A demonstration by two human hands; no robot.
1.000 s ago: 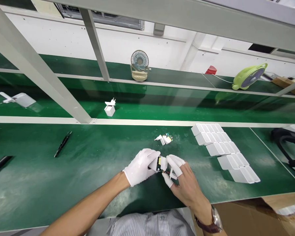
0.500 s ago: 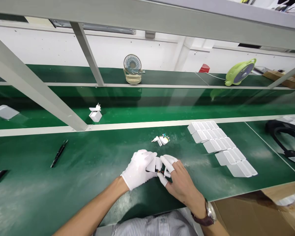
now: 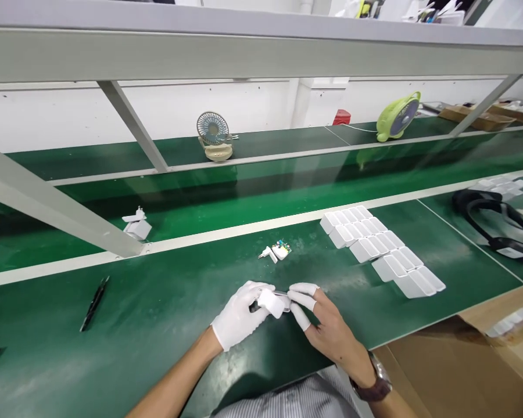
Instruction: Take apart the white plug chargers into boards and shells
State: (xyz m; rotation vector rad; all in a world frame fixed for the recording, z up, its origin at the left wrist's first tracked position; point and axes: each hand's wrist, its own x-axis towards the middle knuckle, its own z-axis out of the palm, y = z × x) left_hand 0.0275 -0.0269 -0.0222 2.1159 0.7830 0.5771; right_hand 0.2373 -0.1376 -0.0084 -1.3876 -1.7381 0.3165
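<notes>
just below the middle of the frame i see the person's gloved left hand [image 3: 240, 315] pinching a small white casing [image 3: 272, 303] from the left. the right hand [image 3: 326, 325], with white covers on some of its fingers, pinches the other end between thumb and fingers; what's inside i can't make out. just above the hands, a circuit board [image 3: 282, 249] lies on the green bench [image 3: 169, 302] beside a white plug piece [image 3: 268, 253]. open white cases [image 3: 386, 264] stand right of centre, and a slim black tool [image 3: 95, 305] lies lower left.
</notes>
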